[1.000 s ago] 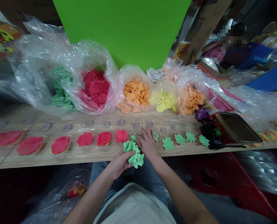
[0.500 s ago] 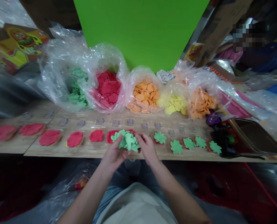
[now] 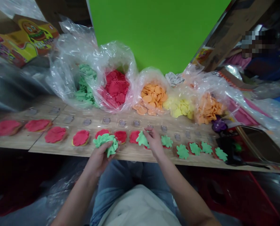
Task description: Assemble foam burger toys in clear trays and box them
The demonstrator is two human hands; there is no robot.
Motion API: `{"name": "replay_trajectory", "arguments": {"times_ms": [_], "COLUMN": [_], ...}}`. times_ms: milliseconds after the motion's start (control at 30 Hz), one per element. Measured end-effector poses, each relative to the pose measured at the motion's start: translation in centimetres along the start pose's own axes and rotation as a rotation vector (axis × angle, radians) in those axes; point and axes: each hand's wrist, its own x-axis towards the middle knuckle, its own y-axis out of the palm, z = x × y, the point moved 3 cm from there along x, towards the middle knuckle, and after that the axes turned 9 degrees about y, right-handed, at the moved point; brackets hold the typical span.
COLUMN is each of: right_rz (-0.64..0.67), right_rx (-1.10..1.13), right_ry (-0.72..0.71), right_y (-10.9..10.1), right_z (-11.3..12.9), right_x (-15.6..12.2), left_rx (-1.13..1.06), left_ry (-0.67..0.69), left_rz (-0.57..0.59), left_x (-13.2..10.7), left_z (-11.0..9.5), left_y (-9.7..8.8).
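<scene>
My left hand (image 3: 99, 157) is closed round a bunch of green leaf-shaped foam pieces (image 3: 105, 142), held just above the front edge of the wooden board (image 3: 59, 147). My right hand (image 3: 154, 141) pinches a single green piece (image 3: 142, 139) and holds it over a red disc in the row. To the left lie red discs (image 3: 80, 137) in a line. To the right, several discs carry green pieces (image 3: 182, 151) on top.
Open plastic bags at the back hold green (image 3: 85, 88), red (image 3: 115, 88), orange (image 3: 151, 97), yellow (image 3: 179, 108) and orange (image 3: 208, 108) pieces. A green panel (image 3: 158, 31) stands behind. A colourful box (image 3: 19, 37) is far left, a dark tray (image 3: 260, 141) right. A person sits at far right.
My hands have separated: the left took the green bunch leftward, the right drew one piece off and lowered it to the row. The view shifted left.
</scene>
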Motion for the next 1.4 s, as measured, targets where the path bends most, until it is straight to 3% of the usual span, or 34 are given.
{"name": "replay_trajectory", "arguments": {"times_ms": [167, 267, 333, 467, 600, 667, 733, 833, 967, 1033, 1100, 1233, 1400], "right_rz": [-0.07, 0.043, 0.109, 0.072, -0.062, -0.056, -0.002, 0.031, -0.118, -0.144, -0.078, 0.019, 0.017], "right_rx": [-0.613, -1.015, -1.113, -1.053, -1.015, -1.045, -1.086, -1.009, -0.724, -0.699, -0.793, -1.007, -1.058], "right_ry": [-0.534, -0.827, -0.916, -0.894, -0.759, -0.715, -0.705, -0.686, -0.548, -0.588, -0.711, -0.832, -0.784], "right_y": [1.7, 3.0, 3.2, 2.0, 0.0, -0.2, 0.3, 1.0, 0.2, 0.0, 0.5, 1.9, 1.0], "right_z": [1.6, 1.0, 0.0, -1.5, -1.4, -1.1, -0.9, -0.2, 1.5, 2.0, 1.7, -0.6, -1.8], "right_x": [0.2, -1.3, -2.4, -4.2, -5.0, -4.9, -4.3, -2.8, -0.6, -0.5, -1.1, -2.5, -3.9], "left_rx": [0.117, 0.116, 0.178, 0.415, 0.661, 0.72, 0.686, 0.587, 0.552, 0.594, 0.699, 0.931, 1.059], "left_ry": [-0.053, -0.057, -0.068, -0.047, 0.163, 0.265, 0.278, 0.179, 0.078, 0.085, 0.144, 0.257, 0.228], "left_rz": [0.056, 0.081, 0.122, 0.338, 0.509, 0.525, 0.52, 0.494, 0.46, 0.444, 0.44, 0.567, 0.704], "left_x": [-0.6, -0.8, -0.9, -1.3, -1.4, -1.2, -1.1, -1.1, -1.3, -1.2, -1.0, -0.9, -0.9], "left_z": [0.7, 1.2, 1.3, 1.2, 0.9, 0.8, 0.8, 0.9, 0.9, 0.9, 0.7, 0.9, 1.5], "left_y": [-0.5, 0.1, 0.4, 1.3, 2.6, 3.2, 3.6, 3.5, 2.6, 2.3, 2.1, 2.9, 3.6]}}
